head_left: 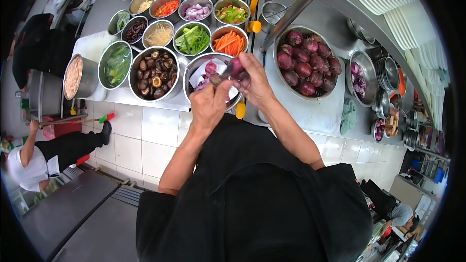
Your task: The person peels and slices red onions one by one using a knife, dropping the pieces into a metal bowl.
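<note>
My right hand (256, 81) is closed around a red onion (236, 68) above a steel bowl (187, 78). Close beside it, the fingers of my left hand (211, 103) are pinched together near the onion's lower side. A small greyish-brown piece (216, 78) shows at the left fingertips; whether it is peel or a blade I cannot make out. Onion skins (210, 68) and something white lie in the bowl, partly hidden by my hands. To the right, a perforated steel basin (277, 70) holds several whole red onions (303, 70) on a white board (310, 114).
Steel pots hold carrot strips (229, 43), chopped greens (192, 39) and mushrooms (156, 75). A colander (354, 60) contains cut onion, near a green cloth (348, 116). A shelf post (286, 17) rises at right. Other people (34, 165) stand at far left and lower right.
</note>
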{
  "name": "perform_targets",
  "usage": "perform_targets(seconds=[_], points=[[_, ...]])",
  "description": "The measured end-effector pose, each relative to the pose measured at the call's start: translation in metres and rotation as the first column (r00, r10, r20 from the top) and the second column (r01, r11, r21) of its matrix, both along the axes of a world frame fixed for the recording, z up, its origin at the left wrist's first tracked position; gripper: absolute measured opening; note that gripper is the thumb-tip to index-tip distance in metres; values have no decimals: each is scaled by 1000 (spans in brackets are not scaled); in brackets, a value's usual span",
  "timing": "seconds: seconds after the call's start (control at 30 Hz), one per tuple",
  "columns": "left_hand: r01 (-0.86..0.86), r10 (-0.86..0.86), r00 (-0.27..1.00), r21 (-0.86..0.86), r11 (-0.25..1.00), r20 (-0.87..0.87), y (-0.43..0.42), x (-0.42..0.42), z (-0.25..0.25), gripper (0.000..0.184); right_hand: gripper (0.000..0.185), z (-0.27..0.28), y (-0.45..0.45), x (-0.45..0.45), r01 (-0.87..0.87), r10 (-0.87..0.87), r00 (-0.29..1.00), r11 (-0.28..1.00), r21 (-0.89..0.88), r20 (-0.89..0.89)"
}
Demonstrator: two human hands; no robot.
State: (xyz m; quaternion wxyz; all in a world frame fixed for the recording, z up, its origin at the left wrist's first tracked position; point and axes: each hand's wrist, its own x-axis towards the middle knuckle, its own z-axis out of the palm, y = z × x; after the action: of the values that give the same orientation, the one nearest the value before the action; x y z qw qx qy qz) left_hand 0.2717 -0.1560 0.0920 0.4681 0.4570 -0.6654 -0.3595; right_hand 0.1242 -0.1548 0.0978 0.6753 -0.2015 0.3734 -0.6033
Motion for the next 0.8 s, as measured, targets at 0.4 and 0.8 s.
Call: perform_targets(seconds=[0.4,0.8], points=[[-33,38,921,-21,999,387,-7,28,-1,48,51,-8,-9,-21,-109,91,957,993,49,277],[-46,-99,751,203,978,653,-23,41,14,42,39,-9,-6,-30,-44,35,979,998,41,199]])
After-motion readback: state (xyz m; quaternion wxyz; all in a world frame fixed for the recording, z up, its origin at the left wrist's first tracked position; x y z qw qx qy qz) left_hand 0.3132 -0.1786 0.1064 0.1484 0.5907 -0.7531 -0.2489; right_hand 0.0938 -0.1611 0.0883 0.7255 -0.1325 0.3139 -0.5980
